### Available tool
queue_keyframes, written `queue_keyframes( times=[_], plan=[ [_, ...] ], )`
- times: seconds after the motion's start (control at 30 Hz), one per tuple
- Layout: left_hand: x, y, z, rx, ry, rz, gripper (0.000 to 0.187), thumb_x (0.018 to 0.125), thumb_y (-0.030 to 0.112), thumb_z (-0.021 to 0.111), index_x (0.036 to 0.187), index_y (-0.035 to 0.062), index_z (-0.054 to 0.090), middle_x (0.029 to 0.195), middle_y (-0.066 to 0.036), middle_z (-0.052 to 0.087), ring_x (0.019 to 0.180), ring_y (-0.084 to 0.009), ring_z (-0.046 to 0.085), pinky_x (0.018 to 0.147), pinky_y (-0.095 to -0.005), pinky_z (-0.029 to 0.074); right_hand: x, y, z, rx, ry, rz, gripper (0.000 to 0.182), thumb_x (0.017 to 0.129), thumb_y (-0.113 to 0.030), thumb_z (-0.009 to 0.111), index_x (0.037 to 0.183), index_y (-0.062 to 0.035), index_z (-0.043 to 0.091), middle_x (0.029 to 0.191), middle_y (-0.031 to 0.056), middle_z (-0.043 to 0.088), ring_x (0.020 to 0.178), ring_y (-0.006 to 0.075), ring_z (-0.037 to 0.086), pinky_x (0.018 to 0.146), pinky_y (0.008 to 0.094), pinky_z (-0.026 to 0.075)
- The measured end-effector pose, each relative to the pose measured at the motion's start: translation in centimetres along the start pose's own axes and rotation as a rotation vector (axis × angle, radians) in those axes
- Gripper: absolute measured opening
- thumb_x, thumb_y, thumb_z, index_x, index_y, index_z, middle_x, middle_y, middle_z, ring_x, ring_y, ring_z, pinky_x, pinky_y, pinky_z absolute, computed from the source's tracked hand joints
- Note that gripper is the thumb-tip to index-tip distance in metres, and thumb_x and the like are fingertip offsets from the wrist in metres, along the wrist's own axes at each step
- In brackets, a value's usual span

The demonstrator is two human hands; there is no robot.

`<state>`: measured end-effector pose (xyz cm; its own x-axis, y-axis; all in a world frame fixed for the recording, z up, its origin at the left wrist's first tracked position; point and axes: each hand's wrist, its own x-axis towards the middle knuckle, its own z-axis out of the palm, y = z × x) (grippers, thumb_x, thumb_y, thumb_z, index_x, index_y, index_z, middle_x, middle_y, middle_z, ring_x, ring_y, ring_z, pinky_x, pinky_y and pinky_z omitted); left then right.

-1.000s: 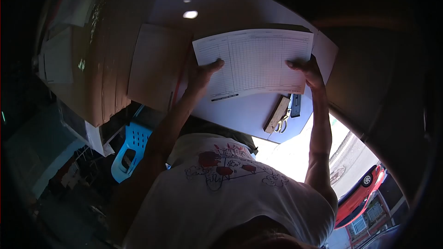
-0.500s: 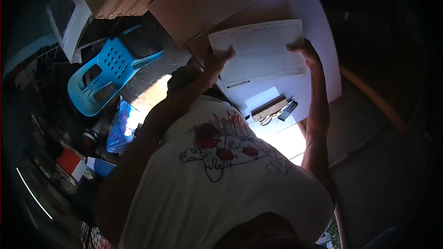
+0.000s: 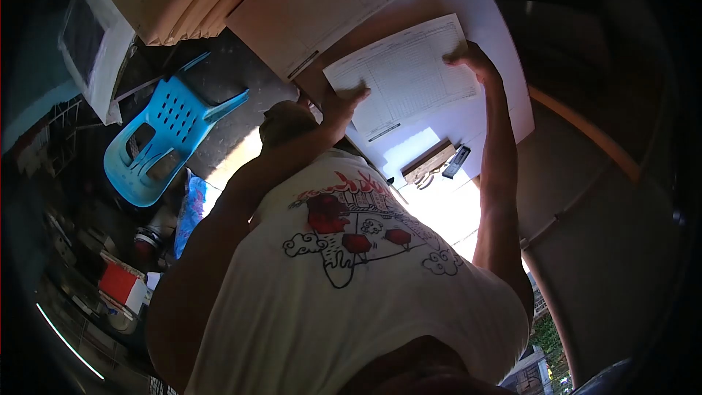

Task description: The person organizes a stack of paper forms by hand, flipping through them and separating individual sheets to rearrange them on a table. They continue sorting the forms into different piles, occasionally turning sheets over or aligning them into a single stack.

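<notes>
A printed form sheet (image 3: 409, 73) with a ruled table is held by its two sides over a white table (image 3: 504, 80). My left hand (image 3: 345, 106) grips the sheet's left side, its thumb on top and its fingers hidden underneath. On the opposite side, my right hand (image 3: 474, 62) pinches the paper near the upper right corner, thumb on the printed face. Closer to my body lie a wooden block (image 3: 429, 162) and a small dark oblong object (image 3: 456, 162), whose kind I cannot make out.
More printed forms (image 3: 314, 7) lie at the upper left of the table. A tall pile of brown paper or card (image 3: 183, 0) stands beyond them. On the floor to the left are a blue plastic chair (image 3: 172, 121) and a red and white box (image 3: 121, 283).
The form sheet has tilted, its right end rising relative to the left, and both hands have moved with it. The whole view has turned slightly.
</notes>
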<state>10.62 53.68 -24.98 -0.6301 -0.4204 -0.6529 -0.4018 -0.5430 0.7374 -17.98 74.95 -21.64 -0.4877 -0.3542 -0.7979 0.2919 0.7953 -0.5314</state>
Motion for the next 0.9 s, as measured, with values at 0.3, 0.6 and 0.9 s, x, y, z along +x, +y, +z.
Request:
queue_keyframes(
  times=[0.3, 0.6, 0.9],
  plan=[
    [-1.5, 0.1, -2.6, 0.134, 0.180, -0.081, 0.071, 0.069, 0.015, 0.084, 0.123, -0.0036, 0.041, 0.113, -0.015, 0.051, 0.101, -0.0239, 0.053, 0.089, -0.0344, 0.048, 2.9, -4.7, 1.9, -0.149, -0.094, -0.209, 0.076, 0.055, -0.014, 0.080, 0.124, -0.0008, 0.053, 0.112, 0.0176, 0.062, 0.108, 0.0335, 0.053, 0.101, 0.0486, 0.035],
    [-2.9, 0.9, -4.1, 0.080, 0.268, -0.013, 0.063, 0.070, 0.035, 0.083, 0.111, -0.0034, 0.054, 0.105, -0.015, 0.061, 0.095, -0.0221, 0.058, 0.082, -0.0339, 0.047, 2.4, -7.4, 3.5, -0.144, -0.134, -0.205, 0.077, 0.056, -0.015, 0.081, 0.126, 0.0008, 0.051, 0.110, 0.0191, 0.062, 0.109, 0.0345, 0.053, 0.099, 0.0471, 0.035],
    [-4.7, 6.4, -5.5, 1.113, 0.279, 0.981, 0.058, 0.073, 0.021, 0.077, 0.118, 0.0014, 0.046, 0.119, -0.020, 0.047, 0.111, -0.0380, 0.045, 0.092, -0.0482, 0.038, 2.9, -6.7, 3.7, -0.168, -0.089, -0.193, 0.079, 0.056, -0.014, 0.081, 0.127, 0.0031, 0.049, 0.112, 0.0201, 0.061, 0.111, 0.0357, 0.052, 0.100, 0.0477, 0.034]
  ],
)
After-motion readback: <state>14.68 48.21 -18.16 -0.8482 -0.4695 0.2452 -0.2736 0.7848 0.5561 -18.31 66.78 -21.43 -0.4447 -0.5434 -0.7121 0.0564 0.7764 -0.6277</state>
